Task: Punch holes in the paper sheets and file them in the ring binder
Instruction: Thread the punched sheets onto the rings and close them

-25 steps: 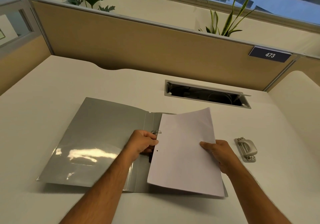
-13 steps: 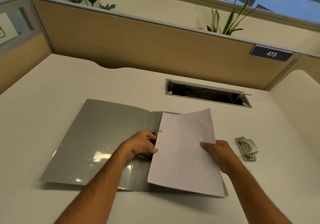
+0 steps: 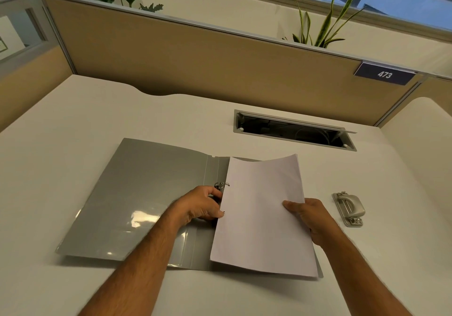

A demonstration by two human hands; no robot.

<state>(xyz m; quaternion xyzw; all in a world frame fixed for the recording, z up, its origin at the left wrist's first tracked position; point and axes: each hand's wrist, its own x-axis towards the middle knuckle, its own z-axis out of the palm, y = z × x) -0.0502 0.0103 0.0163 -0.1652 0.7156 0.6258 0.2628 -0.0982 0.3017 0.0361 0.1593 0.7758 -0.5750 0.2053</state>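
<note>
A grey ring binder (image 3: 137,193) lies open on the white desk. Its metal ring mechanism (image 3: 221,185) shows at the spine. A stack of white paper sheets (image 3: 259,215) is held over the binder's right half, its left edge at the rings. My left hand (image 3: 200,205) pinches that left edge beside the mechanism. My right hand (image 3: 308,215) grips the stack's right edge, thumb on top. A grey hole punch (image 3: 348,208) sits on the desk to the right of the paper.
A cable slot (image 3: 293,130) with its lid up is set in the desk behind the paper. A tan partition (image 3: 195,58) with a "473" sign (image 3: 385,73) closes off the back. Plants stand behind it.
The paper's left edge has settled lower onto the ring mechanism, and the punched hole seen earlier is now hidden. My left hand slid slightly down the edge.
</note>
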